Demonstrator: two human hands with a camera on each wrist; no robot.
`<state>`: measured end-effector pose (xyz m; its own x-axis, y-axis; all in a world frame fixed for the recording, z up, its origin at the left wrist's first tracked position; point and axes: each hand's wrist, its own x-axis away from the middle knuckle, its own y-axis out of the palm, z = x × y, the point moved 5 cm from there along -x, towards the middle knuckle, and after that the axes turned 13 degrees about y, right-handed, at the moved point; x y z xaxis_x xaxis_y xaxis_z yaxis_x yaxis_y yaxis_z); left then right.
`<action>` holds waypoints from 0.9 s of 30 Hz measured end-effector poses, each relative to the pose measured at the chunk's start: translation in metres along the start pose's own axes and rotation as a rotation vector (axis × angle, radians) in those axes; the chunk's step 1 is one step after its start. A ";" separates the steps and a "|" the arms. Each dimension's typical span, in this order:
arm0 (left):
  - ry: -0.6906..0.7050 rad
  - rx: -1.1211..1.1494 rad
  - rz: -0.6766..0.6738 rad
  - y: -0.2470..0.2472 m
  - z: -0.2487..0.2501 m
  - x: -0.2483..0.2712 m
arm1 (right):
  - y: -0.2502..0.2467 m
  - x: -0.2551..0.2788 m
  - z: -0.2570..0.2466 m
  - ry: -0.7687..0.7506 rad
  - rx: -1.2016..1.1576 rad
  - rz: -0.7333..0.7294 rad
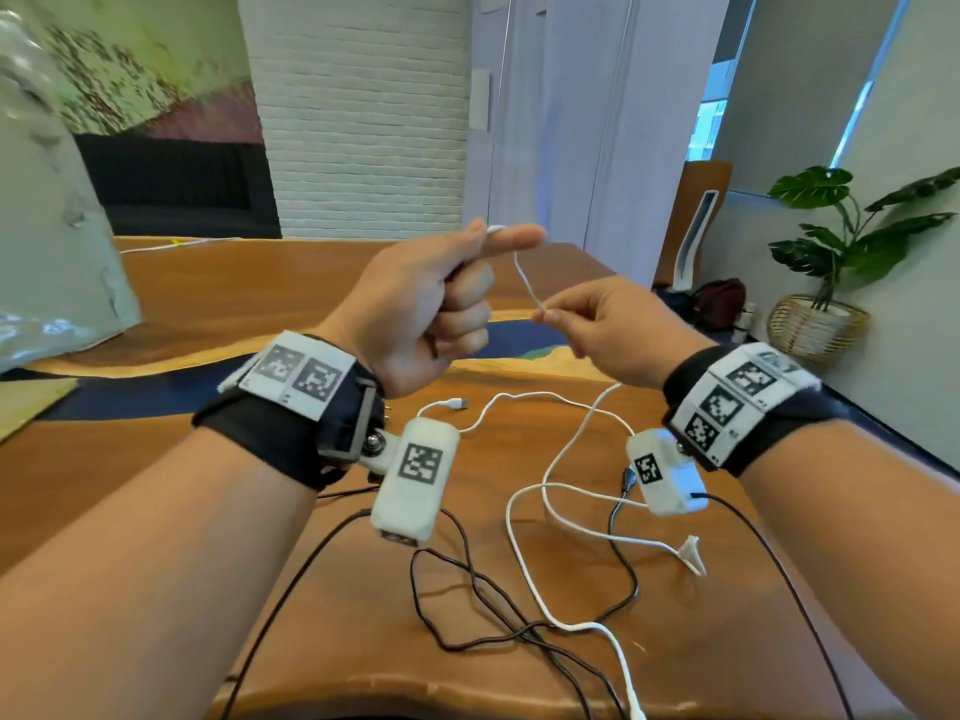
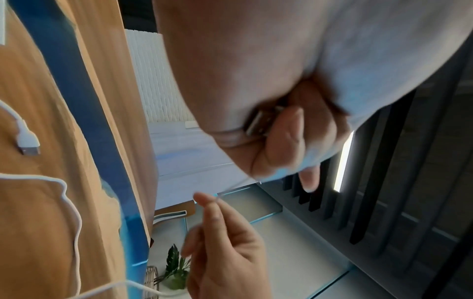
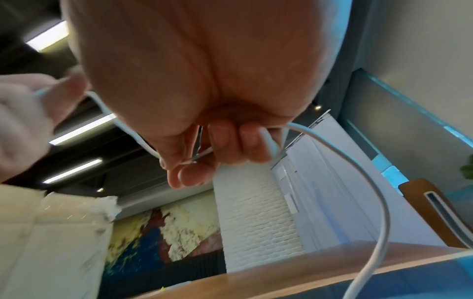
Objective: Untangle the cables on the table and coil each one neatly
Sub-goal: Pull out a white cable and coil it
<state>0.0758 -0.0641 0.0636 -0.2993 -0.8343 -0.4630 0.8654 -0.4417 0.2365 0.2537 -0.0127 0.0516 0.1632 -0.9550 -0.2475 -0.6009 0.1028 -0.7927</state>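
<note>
My left hand is raised over the wooden table and pinches one end of a white cable between thumb and forefinger. In the left wrist view its curled fingers also enclose a metal plug. My right hand pinches the same cable a short way along. From there the white cable hangs down to the table. More white cable loops there, with a USB plug and a frayed end. A black cable lies tangled across it.
A crumpled plastic-wrapped bundle and a cardboard piece sit at the table's left. Beyond the right edge stand a wooden chair, a bag and a potted plant in a wicker basket.
</note>
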 end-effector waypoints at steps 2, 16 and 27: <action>0.025 0.005 0.072 0.000 -0.002 -0.003 | 0.020 0.005 -0.013 -0.045 0.081 -0.044; 0.142 -0.653 0.130 -0.039 -0.033 -0.003 | 0.017 0.024 -0.050 -0.208 0.026 -0.042; 0.016 -0.073 0.123 -0.025 -0.021 -0.004 | 0.011 -0.010 -0.021 -0.155 -0.360 0.103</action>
<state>0.0636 -0.0429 0.0411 -0.1832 -0.8752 -0.4477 0.9222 -0.3108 0.2301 0.2294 -0.0073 0.0571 0.1870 -0.8889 -0.4182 -0.8517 0.0655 -0.5199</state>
